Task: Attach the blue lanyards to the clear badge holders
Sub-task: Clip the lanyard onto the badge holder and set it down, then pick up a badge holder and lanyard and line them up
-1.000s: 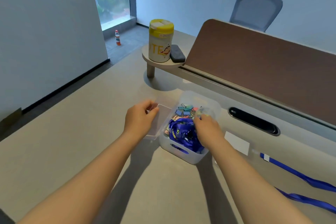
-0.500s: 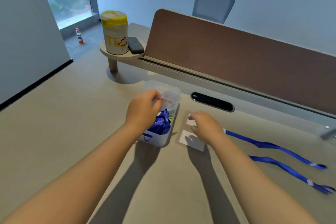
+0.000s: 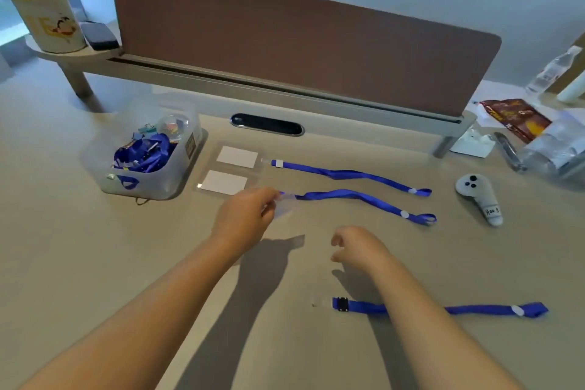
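Note:
My left hand (image 3: 243, 218) pinches an empty clear badge holder (image 3: 285, 206), blurred, above the table, close to the clip end of the middle blue lanyard (image 3: 357, 196). Another lanyard (image 3: 348, 173) lies further back. A third (image 3: 474, 310) lies near me, partly under my right forearm. Two clear holders with white cards (image 3: 237, 157) (image 3: 223, 183) lie flat by the left ends of the two far lanyards. My right hand (image 3: 357, 247) hovers with loosely curled fingers and holds nothing.
A clear bin (image 3: 104, 180) of blue lanyards and clips stands at the left. A white controller (image 3: 478, 196), snack bag (image 3: 512, 117) and bottle (image 3: 554, 73) sit at the right. A brown divider (image 3: 285, 41) and a cable slot (image 3: 267, 124) run along the back.
The view has swung right. My left hand carried the clear holder from the bin to mid-table. My right hand pulled back from the card holders toward me.

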The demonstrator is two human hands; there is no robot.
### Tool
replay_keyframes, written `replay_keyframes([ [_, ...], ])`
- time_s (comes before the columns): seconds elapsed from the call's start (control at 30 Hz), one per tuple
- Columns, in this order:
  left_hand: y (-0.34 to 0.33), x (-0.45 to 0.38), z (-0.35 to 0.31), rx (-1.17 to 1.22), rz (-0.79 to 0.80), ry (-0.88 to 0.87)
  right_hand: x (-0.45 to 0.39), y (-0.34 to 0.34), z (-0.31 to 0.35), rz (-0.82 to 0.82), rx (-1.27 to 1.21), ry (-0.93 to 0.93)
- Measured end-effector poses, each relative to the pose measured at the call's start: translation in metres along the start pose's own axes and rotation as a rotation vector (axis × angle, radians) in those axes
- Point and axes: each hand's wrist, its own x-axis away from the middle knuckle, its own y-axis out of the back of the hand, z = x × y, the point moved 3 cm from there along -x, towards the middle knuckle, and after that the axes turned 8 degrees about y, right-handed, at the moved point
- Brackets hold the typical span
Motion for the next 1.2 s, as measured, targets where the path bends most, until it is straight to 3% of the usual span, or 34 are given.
replay_keyframes([
  [0.17,-0.038,0.024,-0.002,-0.055,0.067,0.055,0.012,-0.046,-0.020,0.121,0.022,0.065],
  [0.5,-0.039,0.025,0.006,-0.093,0.032,0.175,-0.003,-0.053,-0.018,0.010,0.071,0.202],
  [0.8,-0.018,0.012,-0.007,0.195,-0.031,0.308,-0.007,0.002,0.012,-0.350,-0.459,0.294],
  [0.93,-0.007,0.002,-0.018,0.399,-0.060,0.330,-0.002,0.033,0.032,-0.366,-0.780,0.351],
  [1.2,0.009,-0.004,-0.033,0.526,-0.035,0.263,0.007,0.062,0.057,-0.304,-0.743,0.351],
])
